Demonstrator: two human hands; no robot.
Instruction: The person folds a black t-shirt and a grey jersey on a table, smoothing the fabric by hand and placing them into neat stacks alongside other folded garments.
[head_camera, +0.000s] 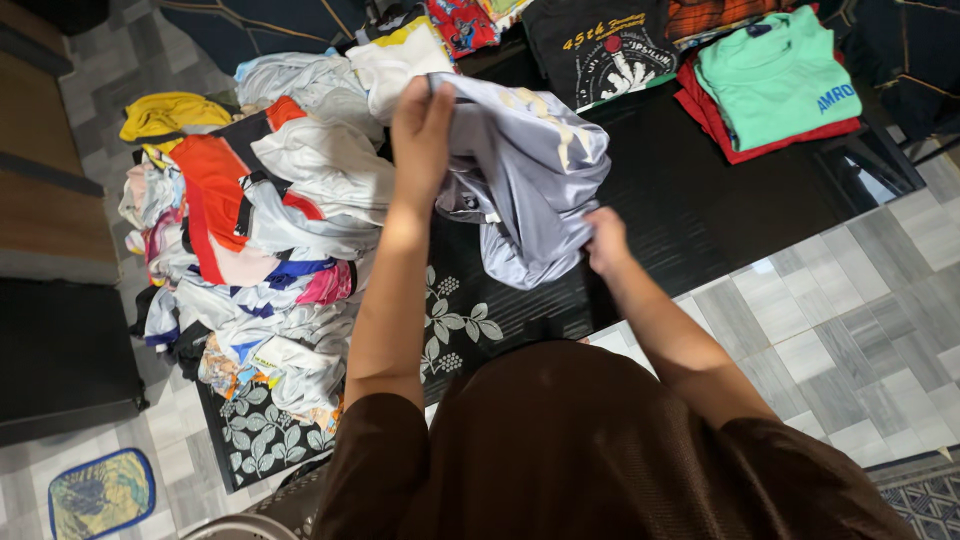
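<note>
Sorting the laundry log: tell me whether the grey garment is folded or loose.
Loose: the grey garment hangs bunched between the left hand and right hand.

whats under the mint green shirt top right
The mint green shirt lies on top of a folded red garment, whose edges show beneath it. Whether more lies between them is hidden.

The person wore a dark brown short-sleeved top of plain, matte cloth (560, 450), which filled the lower middle of the head view. Its fabric showed soft vertical folds down the front (no print, buttons or pockets could be made out). The sleeves were loose and ended above the elbows, with simple hemmed edges. Both forearms were bare, without watch, bracelet or bandage. The left hand (420, 130) and the right hand (605, 240) were ungloved, and no rings could be seen on the fingers that showed.
</note>
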